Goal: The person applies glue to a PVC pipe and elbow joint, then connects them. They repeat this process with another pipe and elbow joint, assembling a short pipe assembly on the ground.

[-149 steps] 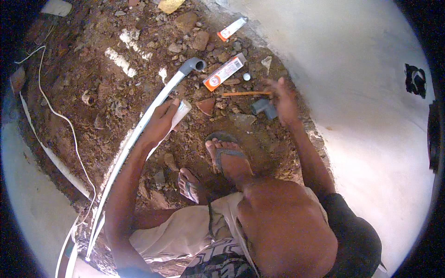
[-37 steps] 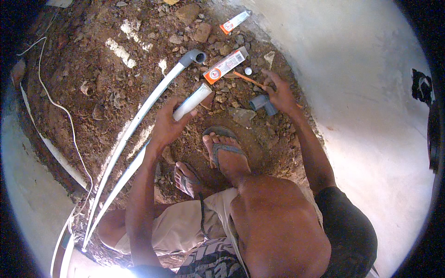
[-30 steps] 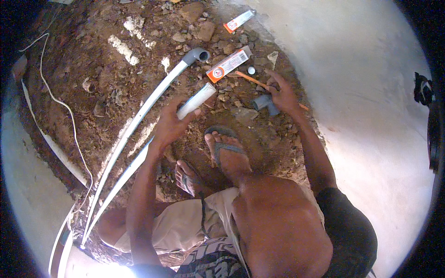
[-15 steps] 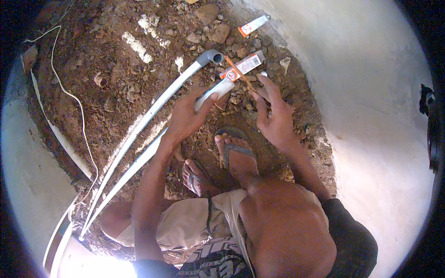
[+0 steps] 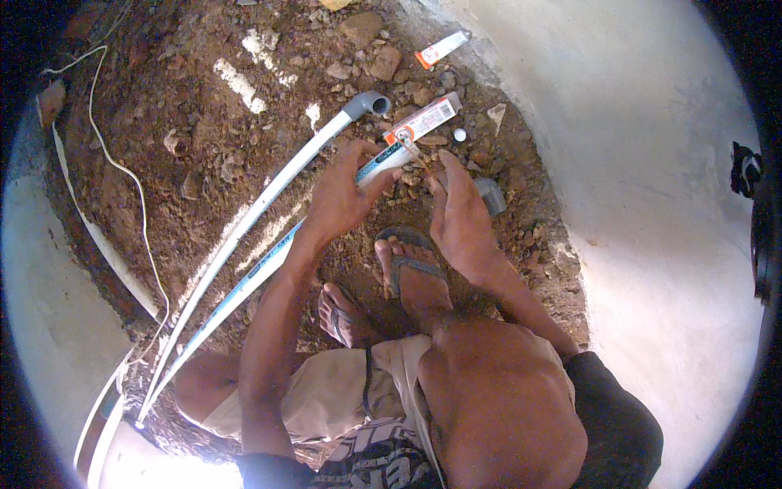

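Looks like a building site we're standing on: bare brown earth underfoot, stones scattered all over it, a pale right-hand wall curving close by, a pale left-hand wall opposite. White pipes run over the dirt, one ending in a grey elbow! Indoors or out, I can't tell.

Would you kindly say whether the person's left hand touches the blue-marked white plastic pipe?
Touching: the head view shows the left hand gripping the blue-marked pipe.
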A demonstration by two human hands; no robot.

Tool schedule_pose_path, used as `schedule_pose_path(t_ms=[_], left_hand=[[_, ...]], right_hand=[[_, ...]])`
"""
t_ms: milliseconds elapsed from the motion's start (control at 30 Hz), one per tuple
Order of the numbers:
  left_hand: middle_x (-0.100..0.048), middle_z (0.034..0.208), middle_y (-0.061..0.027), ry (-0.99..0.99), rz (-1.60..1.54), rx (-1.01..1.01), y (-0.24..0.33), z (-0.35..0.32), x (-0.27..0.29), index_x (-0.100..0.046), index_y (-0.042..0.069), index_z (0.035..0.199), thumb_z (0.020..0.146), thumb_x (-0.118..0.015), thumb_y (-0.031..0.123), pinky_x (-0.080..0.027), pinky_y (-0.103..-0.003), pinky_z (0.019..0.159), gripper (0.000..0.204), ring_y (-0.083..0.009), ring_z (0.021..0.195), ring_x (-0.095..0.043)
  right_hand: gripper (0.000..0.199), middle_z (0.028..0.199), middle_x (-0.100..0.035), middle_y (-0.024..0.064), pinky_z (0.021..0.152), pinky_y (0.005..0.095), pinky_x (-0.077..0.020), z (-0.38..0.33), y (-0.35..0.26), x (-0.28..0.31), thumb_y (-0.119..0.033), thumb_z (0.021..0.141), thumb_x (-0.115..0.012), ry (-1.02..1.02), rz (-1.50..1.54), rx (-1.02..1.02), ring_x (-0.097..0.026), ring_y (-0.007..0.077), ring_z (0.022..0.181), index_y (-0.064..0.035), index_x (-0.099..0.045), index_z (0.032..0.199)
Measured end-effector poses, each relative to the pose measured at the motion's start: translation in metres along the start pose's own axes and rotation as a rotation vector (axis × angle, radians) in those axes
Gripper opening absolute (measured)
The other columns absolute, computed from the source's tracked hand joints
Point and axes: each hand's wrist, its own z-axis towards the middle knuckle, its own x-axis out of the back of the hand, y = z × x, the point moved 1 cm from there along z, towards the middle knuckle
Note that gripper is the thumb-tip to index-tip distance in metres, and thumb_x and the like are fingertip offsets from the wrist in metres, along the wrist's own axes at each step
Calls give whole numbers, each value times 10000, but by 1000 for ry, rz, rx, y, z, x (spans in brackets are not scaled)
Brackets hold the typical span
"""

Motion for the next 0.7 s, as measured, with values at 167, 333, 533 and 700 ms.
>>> schedule_pose_path(t_ms=[167, 333, 533, 700], left_hand=[[-721, 934, -163, -51, -62, 72, -3, 1, -2, -712, 129, 1138, 825, -756, 410, -527, -434, 771, 423, -338, 837, -698], [-725, 891, -160, 33, -88, 126, 13, -5, -5, -730, 140, 1122, 806, -772, 374, -535, -422, 761, 395, -320, 807, -706], [-727, 944, -151, 178, -16, 82, 5, -8, -17, -745, 138, 1075, 782, -783, 301, -555, -427, 774, 338, -338, 831, -703], [-721, 975, -147, 232, 24, 106, 9, -4, -20, -742, 124, 1065, 781, -773, 274, -556, -446, 778, 323, -356, 827, -696]], right_hand=[[538, 1198, -551, 348, 914, 527, -494, -4, -14, 7, -21, 924, -470, -121, -49, -50, -562, 503, 1084, 43, -308, 1433], [534, 1215, -553, 340, 856, 515, -543, 14, -15, 4, -68, 934, -470, -59, -245, 133, -577, 515, 1058, 53, -308, 1428], [548, 1246, -538, 346, 800, 505, -568, -5, -30, 14, -53, 927, -473, -287, -340, -67, -610, 480, 1037, 79, -295, 1428], [576, 1220, -547, 352, 775, 537, -542, -2, -24, 7, -53, 924, -473, -162, -273, 31, -602, 501, 1019, 8, -261, 1456]])
